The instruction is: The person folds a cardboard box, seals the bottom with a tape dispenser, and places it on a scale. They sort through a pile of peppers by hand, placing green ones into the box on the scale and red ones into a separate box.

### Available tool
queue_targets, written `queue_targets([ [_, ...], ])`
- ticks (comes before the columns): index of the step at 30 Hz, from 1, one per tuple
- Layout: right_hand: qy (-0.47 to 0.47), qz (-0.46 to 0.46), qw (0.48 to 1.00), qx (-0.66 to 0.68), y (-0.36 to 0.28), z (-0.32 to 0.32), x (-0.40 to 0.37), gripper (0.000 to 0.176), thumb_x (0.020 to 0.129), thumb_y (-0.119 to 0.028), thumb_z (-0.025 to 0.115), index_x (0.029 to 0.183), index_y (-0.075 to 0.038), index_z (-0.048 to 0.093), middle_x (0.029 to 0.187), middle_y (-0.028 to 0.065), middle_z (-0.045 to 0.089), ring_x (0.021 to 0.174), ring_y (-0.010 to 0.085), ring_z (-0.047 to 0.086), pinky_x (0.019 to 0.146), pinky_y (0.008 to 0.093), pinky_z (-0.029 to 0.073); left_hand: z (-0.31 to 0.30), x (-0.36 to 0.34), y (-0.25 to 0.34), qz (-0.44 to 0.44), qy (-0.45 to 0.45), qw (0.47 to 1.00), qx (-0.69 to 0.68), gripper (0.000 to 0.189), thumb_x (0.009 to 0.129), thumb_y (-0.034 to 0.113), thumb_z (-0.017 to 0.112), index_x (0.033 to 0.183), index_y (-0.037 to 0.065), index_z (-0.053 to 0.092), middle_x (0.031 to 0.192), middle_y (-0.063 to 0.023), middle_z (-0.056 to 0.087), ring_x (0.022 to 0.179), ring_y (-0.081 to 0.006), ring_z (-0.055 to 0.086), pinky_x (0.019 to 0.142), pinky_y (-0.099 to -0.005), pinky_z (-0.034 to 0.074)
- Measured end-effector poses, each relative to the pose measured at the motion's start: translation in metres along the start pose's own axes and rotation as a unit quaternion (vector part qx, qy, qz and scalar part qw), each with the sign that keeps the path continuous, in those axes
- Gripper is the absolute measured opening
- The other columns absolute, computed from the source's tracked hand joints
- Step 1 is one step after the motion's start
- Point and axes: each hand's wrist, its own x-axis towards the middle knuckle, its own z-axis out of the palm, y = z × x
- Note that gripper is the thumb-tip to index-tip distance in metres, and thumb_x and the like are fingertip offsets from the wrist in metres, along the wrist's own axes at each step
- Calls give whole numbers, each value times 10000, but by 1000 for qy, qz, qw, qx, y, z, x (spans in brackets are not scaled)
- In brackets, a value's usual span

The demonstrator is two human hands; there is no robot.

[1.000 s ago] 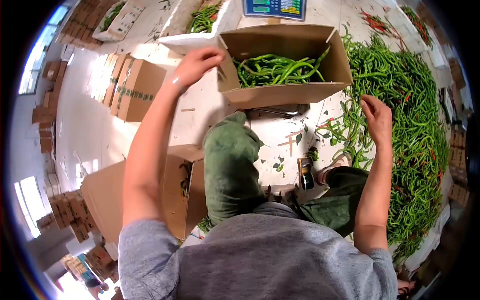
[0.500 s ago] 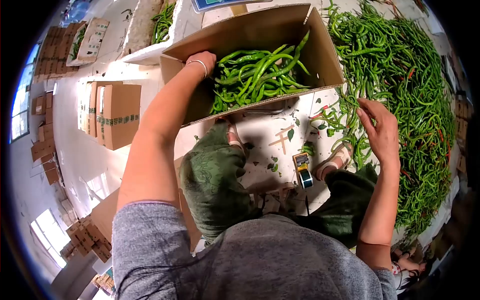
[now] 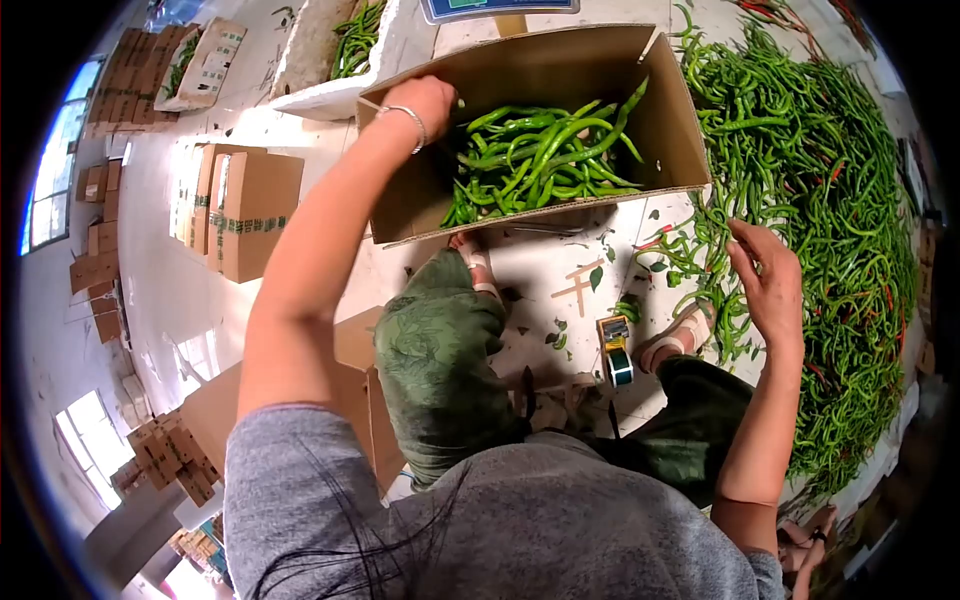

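Note:
My left hand point(image 3: 425, 107) is inside the left end of an open cardboard box point(image 3: 425, 215), its fingers curled closed. A small green tip, seemingly of a chili pepper point(image 3: 459, 103), shows at the fingertips; most of it is hidden. Beside that hand, long green chili peppers point(image 3: 550, 150) lie heaped in the box. My right hand point(image 3: 770, 275) hovers at the near left edge of a big pile of green chili peppers point(image 3: 830, 230). Its thumb and fingers are bent but apart, with nothing visible between them.
A tape dispenser point(image 3: 615, 350) lies on the floor between my feet, among scattered leaves. Closed cartons point(image 3: 255, 215) stand at left. Behind the box are a foam box point(image 3: 400, 50) with peppers and a blue-edged scale display point(image 3: 500, 8). Another person's foot point(image 3: 815, 530) shows at lower right.
My left hand has risen from beside the peppers, and a green tip now shows at its fingers. My right hand stays near the pile. The whole view has shifted slightly.

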Motion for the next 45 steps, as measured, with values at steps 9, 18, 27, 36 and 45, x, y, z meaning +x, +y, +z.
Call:
queue_targets([
  [9, -8, 34, 999, 6, 1, 2, 10, 229, 823, -130, 612, 1011, 1, 613, 936, 155, 633, 803, 278, 621, 718, 313, 483, -124, -155, -6, -22, 464, 817, -342, 140, 827, 89, 581, 918, -13, 612, 836, -57, 654, 715, -106, 602, 608, -205, 454],
  [18, -59, 65, 949, 303, 20, -23, 16, 362, 907, -349, 493, 869, -8, 609, 819, 33, 607, 815, 119, 556, 752, 242, 408, -70, -160, 166, 233, 132, 813, -517, 171, 778, 137, 551, 913, 36, 524, 680, -138, 549, 587, -320, 550, 506, -395, 436],
  [27, -335, 49, 872, 353, -12, 9, -7, 282, 788, -42, 613, 1059, 13, 559, 919, 33, 612, 862, 115, 555, 792, 258, 441, -50, -134, 199, 259, 157, 716, -629, 221, 790, 151, 545, 997, 81, 511, 793, -135, 562, 669, -340, 573, 580, -434, 467],
  [36, 20, 181, 953, 241, 18, -52, -24, 215, 875, -170, 558, 1023, -16, 578, 657, -30, 461, 584, 54, 416, 526, 207, 351, -46, -124, 202, 324, -89, 894, -297, 387, 805, 270, 570, 1087, 17, 492, 809, -142, 646, 783, -300, 632, 722, -390, 473],
  [45, 84, 432, 898, -29, 215, -69, -232, 312, 878, -295, 540, 1033, -25, 545, 716, 108, 593, 557, 172, 549, 504, 307, 442, -33, -122, 253, 420, -101, 873, -228, 492, 796, 220, 611, 1242, 68, 469, 1107, -194, 571, 995, -370, 540, 839, -420, 444],
])
